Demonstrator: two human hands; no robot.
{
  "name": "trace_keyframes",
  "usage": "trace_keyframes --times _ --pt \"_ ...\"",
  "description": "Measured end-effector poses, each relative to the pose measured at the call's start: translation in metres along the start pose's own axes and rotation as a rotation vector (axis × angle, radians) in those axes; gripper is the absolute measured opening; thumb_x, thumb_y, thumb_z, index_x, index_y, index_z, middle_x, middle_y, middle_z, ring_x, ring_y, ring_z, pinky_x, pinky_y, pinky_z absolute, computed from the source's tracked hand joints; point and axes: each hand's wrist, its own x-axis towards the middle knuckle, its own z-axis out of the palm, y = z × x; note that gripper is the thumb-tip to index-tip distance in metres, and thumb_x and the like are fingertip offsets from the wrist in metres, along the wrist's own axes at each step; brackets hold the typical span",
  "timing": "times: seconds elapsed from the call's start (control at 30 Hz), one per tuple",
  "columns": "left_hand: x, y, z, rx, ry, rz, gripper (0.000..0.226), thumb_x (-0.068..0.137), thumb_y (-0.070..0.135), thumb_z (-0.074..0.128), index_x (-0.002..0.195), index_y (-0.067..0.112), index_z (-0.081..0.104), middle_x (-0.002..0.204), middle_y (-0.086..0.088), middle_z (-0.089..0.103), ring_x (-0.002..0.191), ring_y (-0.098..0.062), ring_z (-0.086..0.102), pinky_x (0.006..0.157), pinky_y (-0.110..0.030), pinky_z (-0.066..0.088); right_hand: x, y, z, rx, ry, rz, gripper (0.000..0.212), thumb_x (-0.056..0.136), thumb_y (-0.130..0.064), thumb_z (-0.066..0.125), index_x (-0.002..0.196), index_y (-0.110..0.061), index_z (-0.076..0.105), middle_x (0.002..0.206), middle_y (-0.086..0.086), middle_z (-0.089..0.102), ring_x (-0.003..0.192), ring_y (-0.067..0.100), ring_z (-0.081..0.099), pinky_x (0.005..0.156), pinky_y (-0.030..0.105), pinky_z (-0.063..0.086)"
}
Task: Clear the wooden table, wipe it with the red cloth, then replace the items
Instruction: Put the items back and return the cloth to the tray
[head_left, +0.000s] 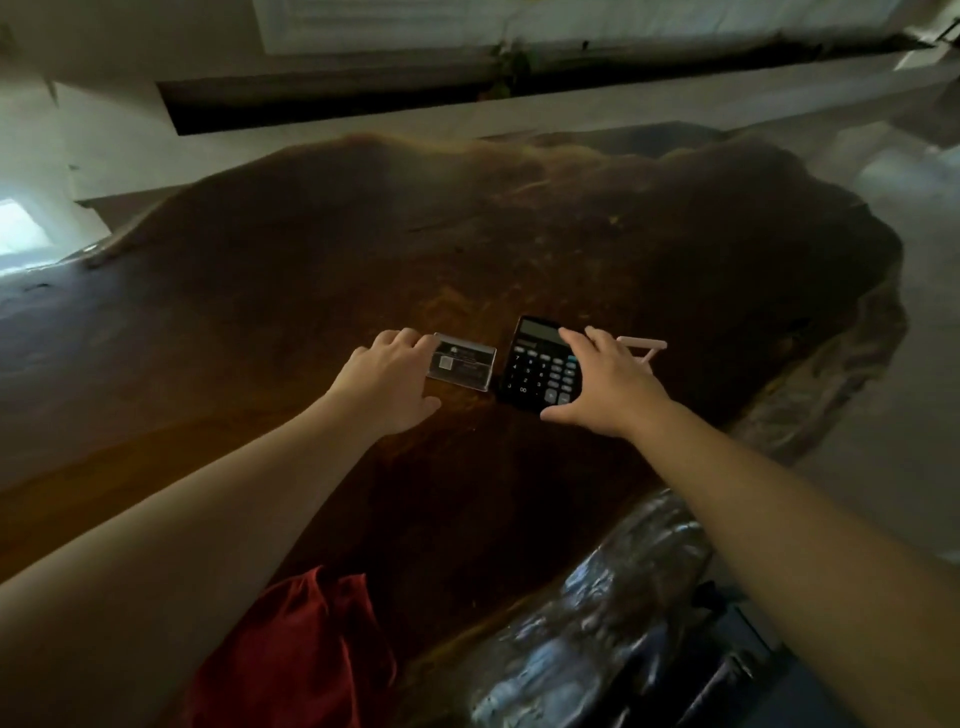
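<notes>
Nearest the camera, the red cloth (296, 654) lies bunched on the near edge of the wooden table (311, 291), between the two bare forearms and closer to the left one. To its right the table's rough, glossy edge curves away along the near right side.

Further out, both arms reach to the middle of the table. The left hand (384, 379) lies palm down with its fingers on the left end of a clear card holder (462, 362), thumb spread toward the near side on the wood; the grip is loose and the fingers are not pressed together, though whether they pinch the holder or only touch it cannot be told. The holder lies flat with a dark printed card inside.

Just right of it, close but apart, sits a black calculator (540, 364), its display at the far end. The right hand (608, 384) is spread wide over the calculator's right side, fingertips at the display end and thumb at the near corner, spanning it without a clear clamp.

Beyond that hand a pale stick (644, 343) lies on the table, partly hidden by the fingers.

The far half of the table is dark bare wood with an uneven edge, and a pale wall stands behind
</notes>
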Motion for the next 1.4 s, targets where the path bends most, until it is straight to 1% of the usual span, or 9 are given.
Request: trace_keyframes --times 0.23,0.43,0.5,0.6,0.77,0.93,1.1,1.23,1.4 --pt "0.075 0.005 0.035 0.057 -0.068 0.021 0.084 0.083 0.042 0.073 0.152 0.022 0.030 0.151 -0.005 0.042 0.142 -0.029 0.031 0.105 -0.053 0.040 0.068 0.017 0.019 -0.147 -0.135 -0.048 0.144 0.060 -0.071 0.085 0.160 -0.035 -0.012 0.171 0.012 -0.012 0.156 0.036 -0.005 0.118 0.063 0.015" --pt "0.120 0.007 0.058 0.135 -0.149 0.085 0.082 0.087 0.041 0.069 0.154 0.022 0.026 0.158 -0.005 0.033 0.148 -0.030 0.022 0.111 -0.053 0.034 0.114 0.024 0.034 -0.172 -0.219 -0.073 0.161 0.051 -0.070 0.090 0.155 -0.034 -0.027 0.168 0.017 -0.022 0.153 0.040 -0.016 0.120 0.060 0.004" --pt "0.129 0.006 0.063 0.134 -0.184 0.101 0.076 0.087 0.039 0.070 0.151 0.025 0.031 0.152 -0.004 0.040 0.143 -0.029 0.031 0.108 -0.052 0.037 0.123 0.025 0.040 -0.183 -0.231 -0.085 0.164 0.048 -0.072 0.090 0.153 -0.035 -0.031 0.167 0.019 -0.022 0.153 0.041 -0.016 0.120 0.057 0.000" --pt "0.136 0.004 0.065 0.106 -0.228 0.106 0.063 0.086 0.038 0.071 0.141 0.027 0.044 0.135 -0.001 0.054 0.123 -0.024 0.050 0.099 -0.047 0.046 0.130 0.024 0.046 -0.192 -0.250 -0.110 0.165 0.046 -0.073 0.089 0.151 -0.037 -0.033 0.167 0.022 -0.017 0.153 0.043 -0.013 0.120 0.058 -0.002" --pt "0.137 -0.003 0.057 0.057 -0.229 0.131 0.048 0.086 0.037 0.072 0.128 0.026 0.051 0.121 0.002 0.059 0.110 -0.021 0.056 0.090 -0.043 0.048 0.131 0.017 0.045 -0.232 -0.247 -0.128 0.159 0.043 -0.072 0.085 0.147 -0.044 -0.032 0.160 0.026 0.003 0.147 0.048 0.008 0.120 0.060 0.010" --pt "0.113 -0.029 0.044 -0.097 -0.243 0.071 0.045 0.085 0.036 0.073 0.123 0.025 0.053 0.111 0.003 0.059 0.095 -0.016 0.056 0.079 -0.037 0.051 0.119 0.001 0.042 -0.284 -0.220 -0.113 0.156 0.039 -0.081 0.077 0.148 -0.045 -0.029 0.156 0.026 0.012 0.141 0.048 0.019 0.117 0.058 0.022" --pt "0.062 -0.072 0.028 -0.142 -0.228 -0.012 0.045 0.084 0.035 0.074 0.123 0.024 0.054 0.106 0.006 0.057 0.091 -0.014 0.056 0.074 -0.033 0.050 0.101 -0.037 0.039 -0.277 -0.181 -0.157 0.150 0.038 -0.088 0.065 0.150 -0.044 -0.024 0.153 0.026 0.018 0.137 0.047 0.025 0.113 0.057 0.027" --pt "-0.003 -0.125 0.013 -0.147 -0.218 -0.118 0.045 0.086 0.033 0.073 0.125 0.022 0.054 0.112 0.002 0.060 0.096 -0.018 0.058 0.082 -0.038 0.054 0.087 -0.105 0.042 -0.272 -0.162 -0.246 0.146 0.039 -0.087 0.067 0.151 -0.044 -0.017 0.153 0.026 0.017 0.138 0.047 0.023 0.114 0.058 0.027" --pt "-0.095 -0.197 0.004 -0.155 -0.223 -0.285 0.042 0.086 0.031 0.074 0.122 0.022 0.055 0.112 0.001 0.061 0.095 -0.016 0.059 0.077 -0.032 0.051 0.065 -0.208 0.054 -0.267 -0.108 -0.406 0.142 0.039 -0.086 0.066 0.150 -0.041 -0.010 0.149 0.024 0.019 0.135 0.046 0.024 0.113 0.058 0.027"
